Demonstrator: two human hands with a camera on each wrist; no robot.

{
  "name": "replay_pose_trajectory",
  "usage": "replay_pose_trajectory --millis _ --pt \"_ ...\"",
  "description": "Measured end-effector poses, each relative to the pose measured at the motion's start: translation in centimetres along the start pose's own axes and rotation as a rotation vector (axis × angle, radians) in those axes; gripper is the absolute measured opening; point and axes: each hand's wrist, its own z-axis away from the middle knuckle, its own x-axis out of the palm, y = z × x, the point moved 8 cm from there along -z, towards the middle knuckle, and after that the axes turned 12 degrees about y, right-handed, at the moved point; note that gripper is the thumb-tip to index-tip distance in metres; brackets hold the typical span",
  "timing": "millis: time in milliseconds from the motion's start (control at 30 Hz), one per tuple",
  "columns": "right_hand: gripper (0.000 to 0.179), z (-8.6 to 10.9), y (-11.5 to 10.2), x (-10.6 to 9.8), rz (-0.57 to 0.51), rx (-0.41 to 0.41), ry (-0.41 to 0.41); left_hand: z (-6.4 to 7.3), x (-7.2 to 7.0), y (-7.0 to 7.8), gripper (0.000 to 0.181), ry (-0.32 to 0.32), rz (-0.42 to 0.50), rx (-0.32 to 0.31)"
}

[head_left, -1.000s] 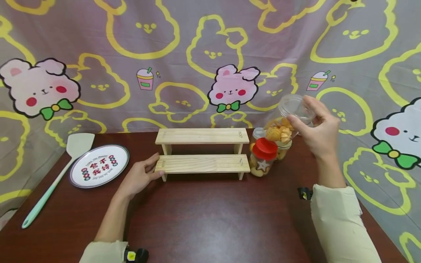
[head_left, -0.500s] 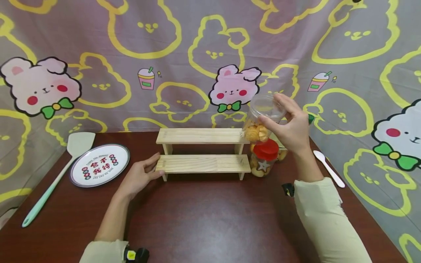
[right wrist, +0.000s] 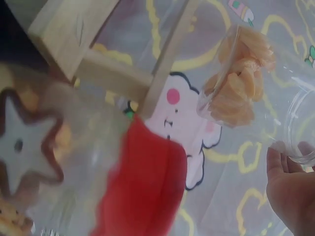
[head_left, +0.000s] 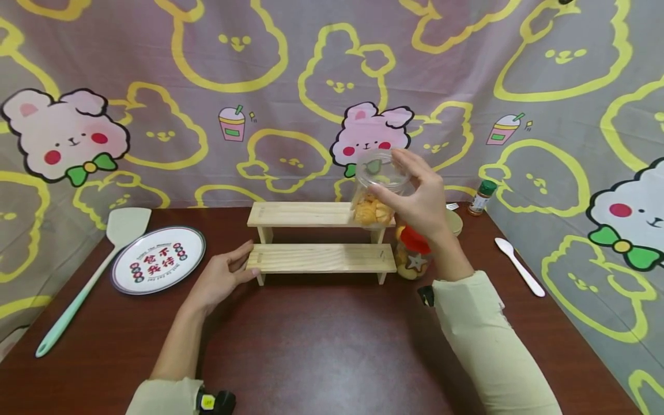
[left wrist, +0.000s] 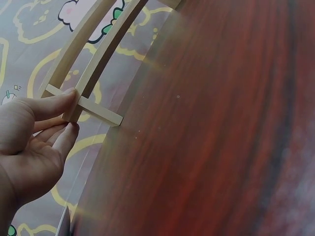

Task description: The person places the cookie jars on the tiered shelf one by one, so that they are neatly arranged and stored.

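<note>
A two-step wooden rack [head_left: 319, 257] stands on the table against the curtain. My left hand [head_left: 220, 279] grips the left end of its lower step; in the left wrist view the thumb and fingers pinch the board's end. My right hand [head_left: 417, 193] holds a clear plastic jar [head_left: 378, 193] by its rim, in front of the upper step's right end. Shell-shaped snacks [right wrist: 238, 81] fill the bottom of this jar. Below the right hand stands a jar with a red lid [head_left: 415, 253] and a star on it, partly hidden by the wrist.
A white plate [head_left: 158, 260] and a spatula [head_left: 78, 311] lie on the left. At the right are a white spoon [head_left: 520, 268] and a green-capped spice bottle [head_left: 481, 197]. Another round lid [head_left: 455, 223] shows behind the right wrist. A patterned curtain [head_left: 290, 69] closes the back.
My right hand has carried the clear jar leftward, from above the red-lidded jar to the rack's upper step. The spoon and spice bottle have come into view. My left hand has stayed put.
</note>
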Motion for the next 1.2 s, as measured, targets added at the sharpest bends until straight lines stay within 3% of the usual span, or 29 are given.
replay_pose_trajectory --millis 433,600,967,1200 --pt "0.072 0.6 0.0 5.6 0.001 0.002 -0.080 0.1 -0.3 0.1 0.072 0.005 -0.021 0.003" --pt "0.074 0.6 0.1 8.1 0.023 0.044 -0.098 0.1 -0.1 0.2 0.072 -0.005 -0.018 0.001" --pt "0.078 0.9 -0.2 12.4 0.091 0.008 -0.166 0.0 0.3 0.2 0.072 -0.008 -0.024 0.000" --pt "0.077 0.8 -0.5 14.7 0.057 0.016 -0.167 -0.1 0.1 0.1 0.072 -0.007 -0.055 0.004"
